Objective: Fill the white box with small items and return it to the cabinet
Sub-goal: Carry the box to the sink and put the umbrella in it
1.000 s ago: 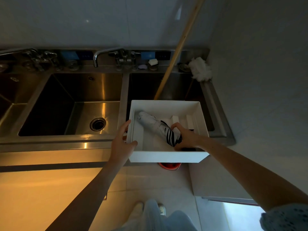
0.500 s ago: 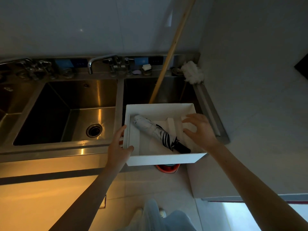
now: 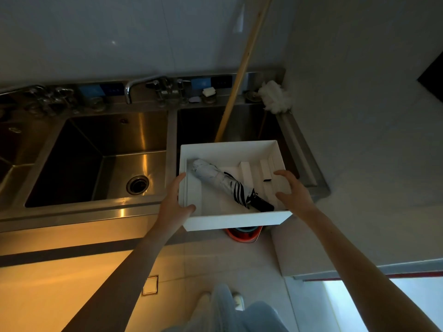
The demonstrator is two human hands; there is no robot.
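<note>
A white box [image 3: 236,221] rests over the front edge of the right sink basin. Inside lies a folded umbrella [image 3: 223,180], white with black stripes and a black handle, slanting from far left to near right. White dividers or small white pieces [image 3: 254,172] stand beside it. My left hand [image 3: 173,202] grips the box's left wall, thumb inside. My right hand [image 3: 293,194] hovers at the box's right rim with fingers spread, holding nothing.
A steel double sink [image 3: 100,161] fills the left and middle. Taps [image 3: 134,88] and small items line its back ledge. A wooden pole [image 3: 242,68] leans into the right basin; a white mop head [image 3: 275,97] lies at the corner. A red bucket [image 3: 243,233] sits below the box.
My right hand let go of the umbrella's handle end and moved right, out to the box's right rim, opening. The umbrella now lies loose in the box. The left hand kept its grip.
</note>
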